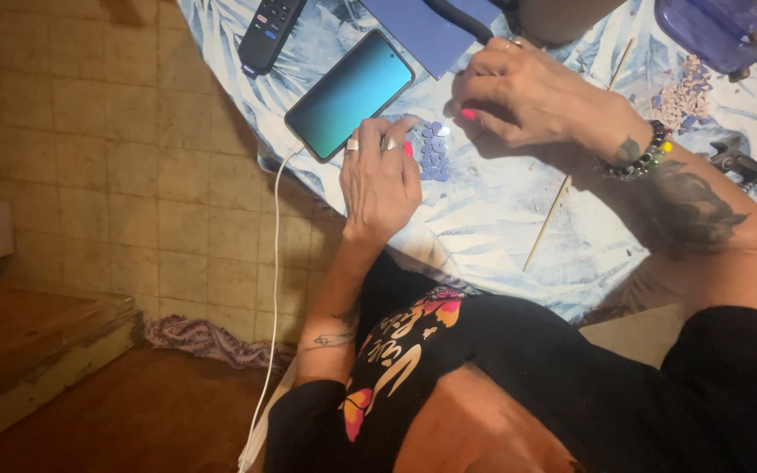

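My left hand rests on the table edge, fingers curled, its fingertips touching a small patch of blue-purple mosaic tile pieces. My right hand hovers just right of that patch with fingers bent and pinched together near the tiles; whether it grips a piece is hidden. A smartphone with a glowing teal screen lies just above my left hand, its white cable hanging off the table. A thin wooden skewer lies on the cloth below my right wrist.
The table wears a blue-and-white leaf-print cloth. A black remote and blue sheet lie at the far edge. A purple container, a pile of loose tile chips and nippers sit at right. Tiled floor is at left.
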